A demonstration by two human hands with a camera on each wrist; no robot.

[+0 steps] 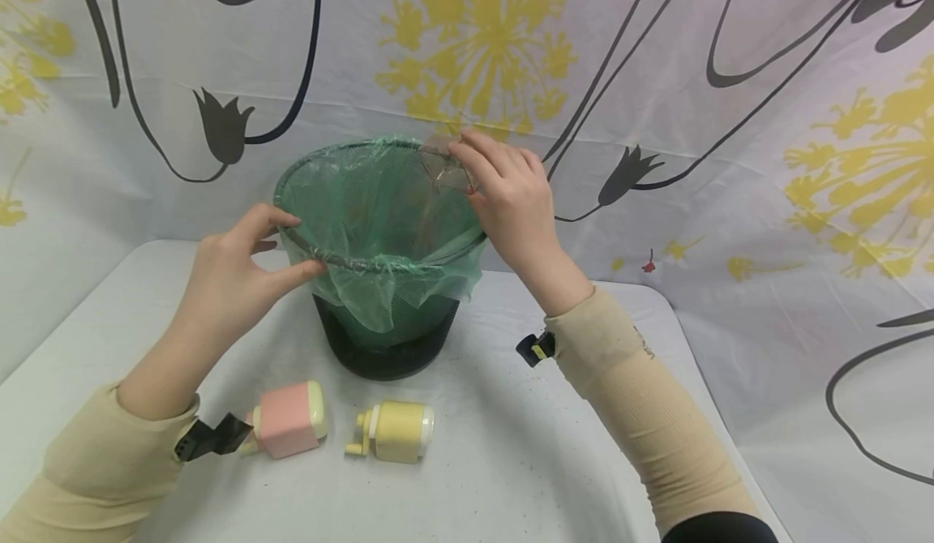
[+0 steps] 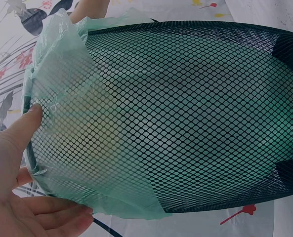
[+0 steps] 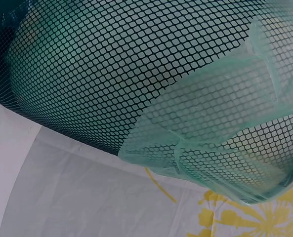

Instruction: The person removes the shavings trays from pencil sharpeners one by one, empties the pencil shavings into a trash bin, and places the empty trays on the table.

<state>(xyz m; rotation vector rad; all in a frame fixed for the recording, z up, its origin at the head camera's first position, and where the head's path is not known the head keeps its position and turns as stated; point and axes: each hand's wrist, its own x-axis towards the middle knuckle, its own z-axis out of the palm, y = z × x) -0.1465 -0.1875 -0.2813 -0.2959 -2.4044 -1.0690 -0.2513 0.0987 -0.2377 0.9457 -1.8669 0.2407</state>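
Observation:
A black wire-mesh trash can point(image 1: 394, 361) stands on the table, tilted in the head view, with a thin green trash bag point(image 1: 372, 300) lining it and folded over the rim. My left hand point(image 1: 233, 267) holds the rim at the left, thumb on the front edge and fingers over the side. In the left wrist view, the thumb point(image 2: 25, 128) presses the rim beside the bag. At the back right of the rim, my right hand point(image 1: 511, 194) pinches the bag's edge, where the film bunches up. In the right wrist view only a fingertip shows at the edge.
A pink pencil sharpener point(image 1: 288, 420) and a yellow pencil sharpener point(image 1: 400, 431) with a crank lie in front of the can on the white table point(image 1: 496, 462). A patterned curtain point(image 1: 657, 121) hangs close behind.

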